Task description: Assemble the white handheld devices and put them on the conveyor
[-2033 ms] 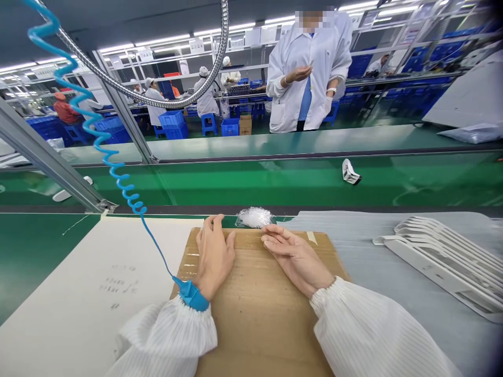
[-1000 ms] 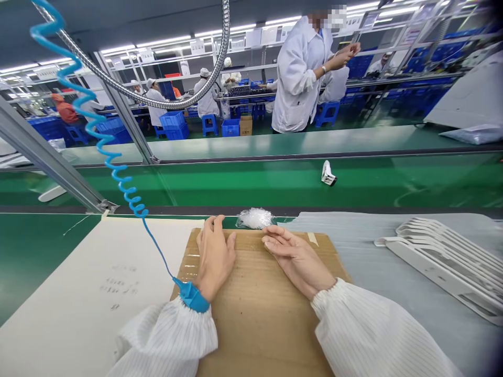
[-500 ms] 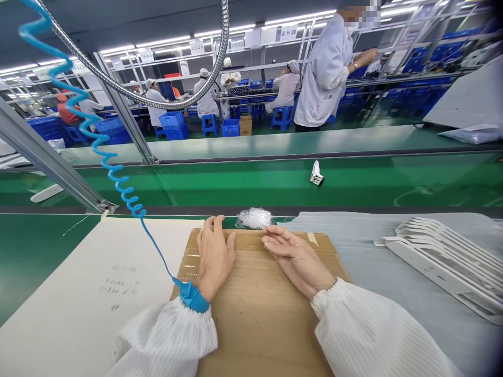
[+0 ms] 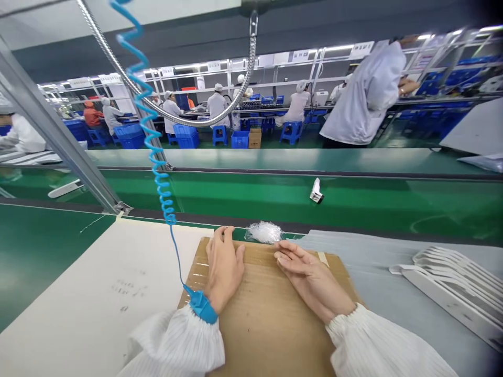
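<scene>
Both, left hand (image 4: 223,269) and right hand (image 4: 312,280), unmoved on cardboard (image 4: 267,335); co-worker (image 4: 365,94) further right.

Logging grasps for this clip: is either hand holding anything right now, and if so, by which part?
Nothing is held: the left hand and right hand lie empty on the cardboard sheet.

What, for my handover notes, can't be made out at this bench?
All from the head view:
Clear plastic bundle: too crumpled and see-through to tell what it is.
Small white object on the green belt: too small to identify.
Marks on the white sheet: too small to read.
Stacked white plastic parts: cut off by the right edge.
Cardboard sheet: partly hidden under the left hand and right hand.
</scene>
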### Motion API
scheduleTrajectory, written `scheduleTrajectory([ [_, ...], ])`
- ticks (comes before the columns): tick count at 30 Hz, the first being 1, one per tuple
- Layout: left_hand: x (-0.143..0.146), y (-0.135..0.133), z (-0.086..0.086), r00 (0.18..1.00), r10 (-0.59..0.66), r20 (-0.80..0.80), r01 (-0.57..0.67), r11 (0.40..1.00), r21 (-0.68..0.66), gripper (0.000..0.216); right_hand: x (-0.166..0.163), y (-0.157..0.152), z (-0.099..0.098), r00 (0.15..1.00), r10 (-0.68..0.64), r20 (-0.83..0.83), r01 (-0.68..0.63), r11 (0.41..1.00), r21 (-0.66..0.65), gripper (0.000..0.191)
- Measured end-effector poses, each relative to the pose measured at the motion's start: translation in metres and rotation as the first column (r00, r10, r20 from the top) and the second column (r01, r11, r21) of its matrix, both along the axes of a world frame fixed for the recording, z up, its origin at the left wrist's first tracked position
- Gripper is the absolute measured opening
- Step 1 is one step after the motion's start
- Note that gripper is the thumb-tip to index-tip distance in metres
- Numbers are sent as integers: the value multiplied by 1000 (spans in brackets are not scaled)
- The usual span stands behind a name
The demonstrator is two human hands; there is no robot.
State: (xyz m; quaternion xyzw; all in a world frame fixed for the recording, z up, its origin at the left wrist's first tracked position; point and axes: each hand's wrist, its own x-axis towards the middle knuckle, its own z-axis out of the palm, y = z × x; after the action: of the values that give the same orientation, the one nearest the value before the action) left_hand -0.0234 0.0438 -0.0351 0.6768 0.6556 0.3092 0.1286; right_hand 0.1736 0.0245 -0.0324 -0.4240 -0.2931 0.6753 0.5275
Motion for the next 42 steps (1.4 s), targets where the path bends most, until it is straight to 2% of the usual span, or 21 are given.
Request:
scheduleTrajectory([
  [2,1,-1,2,1000,-1,12,1,1000,-11,44,13,9,2,992,13,124,-17,999,34,37],
  [4,1,-3,3,1000,-5,31,6,1000,-10,44,32,30,4,938,-49,344,13,994,106,39],
  [5,1,-3,3,999,-7,40,7,1000,-7,44,43,46,5,867,-116,485,45,987,154,39],
  [6,2,-4,3,999,-5,49,5,1000,-5,44,55,64,7,749,-195,633,75,974,212,36],
  [7,2,-4,3,998,-1,58,1,1000,-5,45,67,84,8,593,-265,761,91,960,264,33],
  [8,2,-4,2,998,3,67,-3,1000,-8,45,77,105,10,396,-305,866,88,951,295,33],
  [9,2,-4,2,997,7,77,-6,1000,-15,46,86,124,12,221,-335,916,57,942,331,37],
  [11,3,-4,1,996,6,90,-4,1000,-24,46,98,157,13,76,-345,936,46,938,342,42],
  [15,3,-3,-1,996,-13,90,15,1000,-21,45,98,191,5,0,-286,958,75,956,285,42],
  [20,3,-3,-4,995,-12,98,13,1000,-4,45,84,194,0,3,-281,960,89,956,280,37],
  [23,3,-3,-2,993,-13,119,13,1000,-1,44,77,181,14,57,-304,951,100,950,297,36],
  [24,3,-3,-1,990,-17,143,17,1000,-2,42,75,172,22,98,-316,944,96,947,307,37],
  [26,2,-4,4,973,-50,227,46,999,26,37,71,146,42,272,-364,891,101,931,350,38],
  [28,3,-6,11,934,-132,331,102,989,105,30,67,113,65,518,-414,749,142,905,402,38],
  [29,3,-8,16,907,-181,380,132,980,152,28,64,95,76,593,-412,692,153,901,406,37],
  [31,5,-13,25,843,-274,463,195,958,211,31,57,62,93,698,-328,637,93,923,373,42],
  [34,9,-22,38,733,-358,579,342,929,141,41,43,27,97,793,-165,587,-21,955,297,60],
  [36,11,-26,42,679,-384,626,480,877,16,43,32,14,85,817,-96,569,-59,967,248,64],
  [38,13,-27,43,671,-389,631,576,809,-113,38,25,6,68,806,-68,588,-85,970,229,60],
  [40,15,-27,40,716,-382,584,579,793,-192,32,23,1,53,732,-126,670,-87,957,276,54],
  [42,15,-26,37,776,-362,516,519,832,-197,29,24,-1,44,586,-268,765,-103,912,398,45],
])
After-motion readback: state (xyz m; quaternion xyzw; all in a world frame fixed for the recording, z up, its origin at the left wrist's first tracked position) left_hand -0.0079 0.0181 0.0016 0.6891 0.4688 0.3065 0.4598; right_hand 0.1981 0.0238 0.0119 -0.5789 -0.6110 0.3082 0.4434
